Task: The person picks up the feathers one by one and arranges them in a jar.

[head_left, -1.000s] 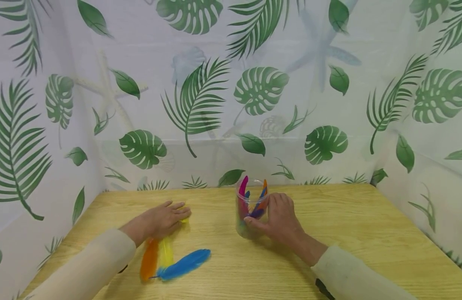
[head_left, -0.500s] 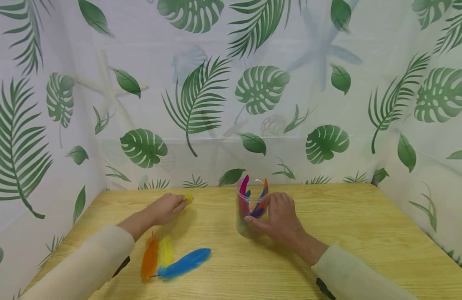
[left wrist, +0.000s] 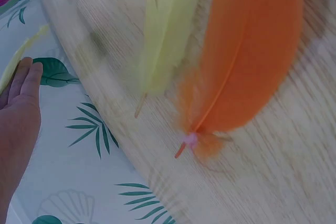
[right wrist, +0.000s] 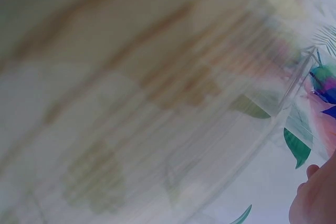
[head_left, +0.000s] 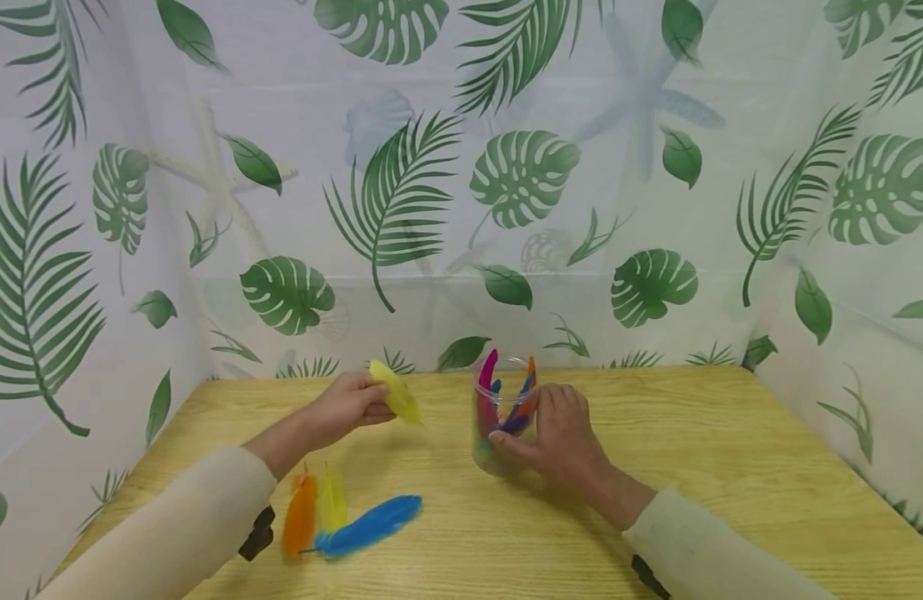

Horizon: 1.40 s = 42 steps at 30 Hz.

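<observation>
In the head view my left hand (head_left: 354,402) pinches a yellow feather (head_left: 396,392) above the table, its tip slanting down to the right. My right hand (head_left: 559,433) grips the right side of a clear plastic jar (head_left: 486,457), which stands upright near the back of the table. Inside the jar are several feathers, among them a magenta feather (head_left: 487,372) and an orange feather (head_left: 532,368) that rise past the rim. The left wrist view shows the left fingers with the yellow feather at the far left edge. Only part of the right hand shows in the right wrist view.
On the table (head_left: 701,467), left of the jar, lie a loose orange feather (head_left: 300,517), another yellow feather (head_left: 331,497) and a blue feather (head_left: 371,527), their ends close together. A leaf-patterned cloth (head_left: 431,200) stands around the back and sides.
My left hand has picked the yellow feather up off the table, and has raised it and turned it toward the jar. My right hand and the jar have stayed in place.
</observation>
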### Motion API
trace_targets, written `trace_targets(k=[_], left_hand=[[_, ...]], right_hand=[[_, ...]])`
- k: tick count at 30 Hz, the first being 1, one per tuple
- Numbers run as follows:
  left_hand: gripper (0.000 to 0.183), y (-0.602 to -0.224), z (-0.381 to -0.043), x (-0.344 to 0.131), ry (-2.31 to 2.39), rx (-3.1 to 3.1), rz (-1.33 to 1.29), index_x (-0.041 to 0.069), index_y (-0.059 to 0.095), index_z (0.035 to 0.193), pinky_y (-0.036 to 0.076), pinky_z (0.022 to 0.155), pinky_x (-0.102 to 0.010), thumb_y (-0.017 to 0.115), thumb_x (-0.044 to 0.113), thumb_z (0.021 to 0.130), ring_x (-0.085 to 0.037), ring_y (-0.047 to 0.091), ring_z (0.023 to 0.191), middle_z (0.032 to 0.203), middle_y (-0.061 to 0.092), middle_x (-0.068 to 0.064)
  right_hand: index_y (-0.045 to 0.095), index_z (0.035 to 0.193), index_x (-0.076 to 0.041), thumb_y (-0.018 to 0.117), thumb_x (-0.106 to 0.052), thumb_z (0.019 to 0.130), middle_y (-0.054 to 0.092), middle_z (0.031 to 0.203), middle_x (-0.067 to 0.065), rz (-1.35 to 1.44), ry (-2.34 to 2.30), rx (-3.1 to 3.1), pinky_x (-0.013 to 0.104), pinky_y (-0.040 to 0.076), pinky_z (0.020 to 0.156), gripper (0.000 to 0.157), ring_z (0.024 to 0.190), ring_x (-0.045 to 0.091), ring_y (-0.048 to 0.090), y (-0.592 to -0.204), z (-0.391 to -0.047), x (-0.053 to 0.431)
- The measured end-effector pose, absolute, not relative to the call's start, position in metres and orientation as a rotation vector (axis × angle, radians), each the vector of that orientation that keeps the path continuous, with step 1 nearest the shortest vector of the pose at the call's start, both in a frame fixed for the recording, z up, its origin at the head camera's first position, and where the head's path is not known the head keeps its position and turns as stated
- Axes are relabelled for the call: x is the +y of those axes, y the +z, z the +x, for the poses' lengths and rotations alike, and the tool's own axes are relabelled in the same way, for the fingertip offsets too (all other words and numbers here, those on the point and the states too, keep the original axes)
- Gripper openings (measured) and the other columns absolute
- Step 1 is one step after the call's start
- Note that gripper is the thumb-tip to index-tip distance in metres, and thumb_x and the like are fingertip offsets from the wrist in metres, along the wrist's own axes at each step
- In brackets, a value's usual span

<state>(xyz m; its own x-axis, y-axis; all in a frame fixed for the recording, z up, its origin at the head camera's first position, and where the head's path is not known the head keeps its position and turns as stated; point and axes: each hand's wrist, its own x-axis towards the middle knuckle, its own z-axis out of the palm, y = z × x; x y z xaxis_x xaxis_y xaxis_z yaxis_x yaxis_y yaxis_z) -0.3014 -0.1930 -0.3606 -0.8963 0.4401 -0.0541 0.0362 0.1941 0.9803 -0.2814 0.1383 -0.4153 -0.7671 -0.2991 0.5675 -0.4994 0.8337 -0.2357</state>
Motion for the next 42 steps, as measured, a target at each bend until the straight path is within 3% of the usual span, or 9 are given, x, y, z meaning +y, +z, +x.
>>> trace_targets(k=[15,25,30,37,42], left_hand=[[0.038,-0.351,-0.297,-0.185,1.883,1.982,0.438,-0.017,0.043,0.136,0.049,0.1,-0.045,0.041,0.006,0.107,-0.038,0.06,0.123,0.134,0.057,-0.03],[0.036,-0.334,-0.291,-0.172,1.891,1.966,0.508,-0.018,0.048,0.131,0.049,0.1,-0.047,0.047,0.008,0.105,-0.034,0.066,0.116,0.123,0.065,-0.023],[0.036,-0.326,-0.286,-0.164,1.889,1.963,0.529,-0.018,0.049,0.131,0.046,0.102,-0.05,0.047,0.007,0.105,-0.034,0.066,0.116,0.126,0.064,-0.026],[0.036,-0.311,-0.282,-0.154,1.914,1.978,0.551,-0.018,0.048,0.132,0.051,0.099,-0.044,0.046,0.006,0.105,-0.035,0.065,0.117,0.126,0.064,-0.026],[0.035,-0.296,-0.284,-0.146,1.963,1.966,0.539,-0.016,0.049,0.132,0.047,0.102,-0.048,0.046,0.005,0.105,-0.037,0.063,0.12,0.127,0.063,-0.025]], right_hand=[[0.053,0.099,-0.003,0.076,-0.058,0.078,0.056,0.094,0.01,0.577,0.508,-2.486,0.048,0.037,0.091,0.063,0.099,0.031,0.05,-0.415,-0.282,0.138],[0.052,0.095,-0.004,0.076,-0.058,0.078,0.054,0.091,0.008,0.573,0.507,-2.495,0.045,0.037,0.087,0.061,0.096,0.029,0.048,-0.415,-0.282,0.137],[0.052,0.097,-0.004,0.076,-0.058,0.077,0.054,0.091,0.008,0.577,0.5,-2.485,0.046,0.037,0.088,0.062,0.096,0.029,0.048,-0.416,-0.282,0.138],[0.053,0.1,-0.004,0.077,-0.059,0.077,0.054,0.093,0.008,0.579,0.502,-2.484,0.046,0.036,0.089,0.065,0.097,0.029,0.048,-0.418,-0.284,0.139],[0.053,0.101,-0.004,0.076,-0.06,0.078,0.053,0.094,0.008,0.567,0.509,-2.505,0.045,0.036,0.089,0.065,0.096,0.028,0.047,-0.418,-0.283,0.138]])
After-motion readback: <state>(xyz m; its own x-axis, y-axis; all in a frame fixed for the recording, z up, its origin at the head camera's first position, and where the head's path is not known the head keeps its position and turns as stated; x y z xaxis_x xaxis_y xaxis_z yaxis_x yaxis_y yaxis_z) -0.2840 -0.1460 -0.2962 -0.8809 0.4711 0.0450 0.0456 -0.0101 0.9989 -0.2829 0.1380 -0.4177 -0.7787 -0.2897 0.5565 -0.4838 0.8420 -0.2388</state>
